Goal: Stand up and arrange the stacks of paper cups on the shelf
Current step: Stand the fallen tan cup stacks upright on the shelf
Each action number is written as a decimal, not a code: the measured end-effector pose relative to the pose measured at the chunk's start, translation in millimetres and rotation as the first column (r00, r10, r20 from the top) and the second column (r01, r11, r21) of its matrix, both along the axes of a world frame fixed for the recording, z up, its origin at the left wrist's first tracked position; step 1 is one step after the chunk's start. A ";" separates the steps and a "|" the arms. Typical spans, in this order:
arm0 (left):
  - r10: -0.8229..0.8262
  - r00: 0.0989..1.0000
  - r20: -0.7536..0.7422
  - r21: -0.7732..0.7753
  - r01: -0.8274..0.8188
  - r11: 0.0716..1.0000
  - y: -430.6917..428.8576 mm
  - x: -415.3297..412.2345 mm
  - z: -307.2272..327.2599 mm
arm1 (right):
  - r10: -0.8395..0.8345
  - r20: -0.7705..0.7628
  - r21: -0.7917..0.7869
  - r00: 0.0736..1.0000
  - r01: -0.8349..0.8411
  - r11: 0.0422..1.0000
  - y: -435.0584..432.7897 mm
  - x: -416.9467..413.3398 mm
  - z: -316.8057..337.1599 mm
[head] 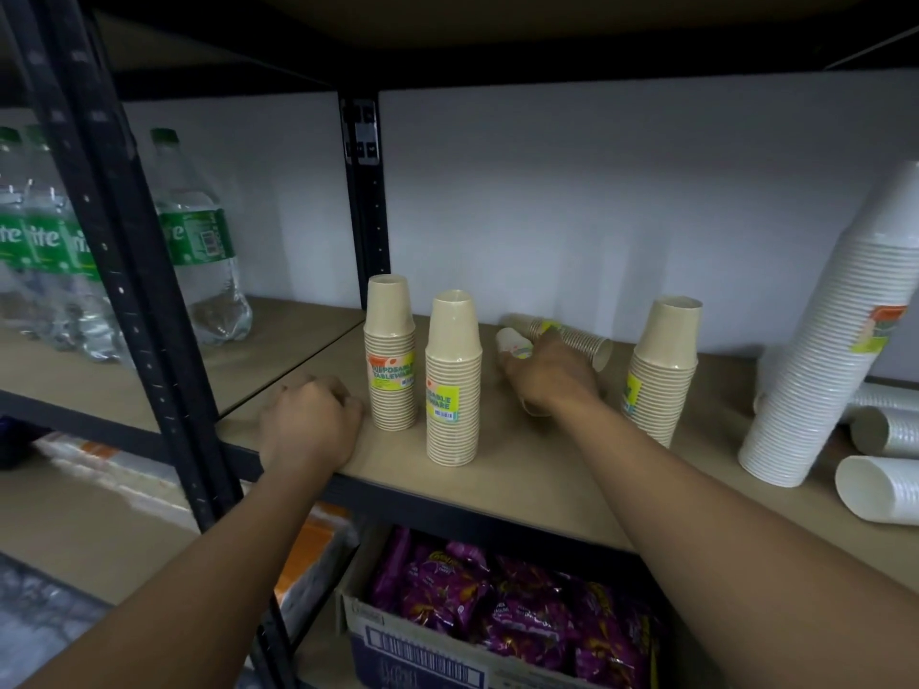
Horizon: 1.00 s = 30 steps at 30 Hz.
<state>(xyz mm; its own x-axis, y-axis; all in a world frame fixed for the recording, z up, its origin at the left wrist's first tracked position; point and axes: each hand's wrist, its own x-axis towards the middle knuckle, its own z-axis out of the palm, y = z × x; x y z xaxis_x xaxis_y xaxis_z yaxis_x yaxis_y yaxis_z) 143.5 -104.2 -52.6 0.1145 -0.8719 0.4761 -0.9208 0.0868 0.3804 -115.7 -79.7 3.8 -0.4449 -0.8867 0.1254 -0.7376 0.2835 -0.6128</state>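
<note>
Hiding: right grip [552, 375] covers most of the lying tan stack [512, 343]; only its ends peek out.
Right grip: fingers curled over that stack; thumb not visible.
Left grip [311, 420]: fingers pressed together in a fist, holding nothing, resting on the shelf [522, 479] front edge.
Cut off: lying white stacks [880, 489] at frame's right edge, next to leaning tall white stack [820, 340].
Partly hidden: green-label bottles [199, 241] in next bay, behind black post [129, 271].
Upright, rim-down: far-left tan stack [390, 355] & second tan stack [453, 380] left of right grip; third tan stack [664, 370] to its right.
Rear lying tan stack [572, 338]: behind right grip, near back wall.
Cardboard box [358, 634]: below shelf, w/ purple snack packs [497, 614].
</note>
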 end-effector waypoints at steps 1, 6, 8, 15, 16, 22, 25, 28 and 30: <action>-0.001 1.000 -0.003 -0.001 0.001 1.000 -0.1 0.6 -1.1 | 0.014 0.016 -0.006 1.000 -0.014 1.000 1.3 0.4 -1.6; 0.002 0.999 -0.037 0.011 -0.002 1.000 0.7 -0.8 -0.7 | 0.048 0.088 -0.068 0.995 -0.042 0.997 1.0 3.4 -6.4; -0.001 0.999 -0.043 0.021 0.002 1.000 0.9 -0.8 -1.0 | 0.085 0.165 -0.139 0.983 -0.062 0.988 0.8 10.3 -7.7; 0.005 0.999 -0.046 0.023 -0.004 1.000 -0.9 -0.3 -3.0 | 0.283 0.400 -0.461 0.872 -0.075 0.884 -5.4 28.1 -15.5; 0.006 0.999 -0.043 0.024 -0.005 1.000 -1.0 -0.4 -2.9 | 0.306 0.412 -0.485 0.858 -0.078 0.871 -4.8 28.4 -17.4; 0.001 0.999 -0.038 0.047 0.001 0.999 0.1 -0.2 -1.3 | 0.368 0.358 -0.498 0.858 -0.158 0.853 0.0 28.0 -32.5; 0.000 0.999 -0.044 0.049 0.003 0.999 -0.3 -0.2 -1.3 | 0.367 0.307 -0.500 0.878 -0.179 0.847 0.9 29.9 -35.5; 0.006 0.999 -0.037 0.044 -0.005 0.999 0.1 -0.7 -1.6 | 0.350 0.267 -0.493 0.898 -0.185 0.850 2.3 30.4 -36.0; 0.008 0.999 -0.034 0.048 -0.006 0.999 0.4 -1.1 -1.1 | 0.345 0.263 -0.479 0.901 -0.189 0.857 2.9 29.4 -36.1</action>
<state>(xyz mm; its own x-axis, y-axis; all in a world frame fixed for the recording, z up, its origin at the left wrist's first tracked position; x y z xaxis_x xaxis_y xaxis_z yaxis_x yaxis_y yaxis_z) 142.5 -103.8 -53.6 0.1359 -0.8927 0.4297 -0.9077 0.0616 0.4151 -86.3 -76.7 -32.3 -0.2824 -0.8661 0.4125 -0.4788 -0.2454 -0.8429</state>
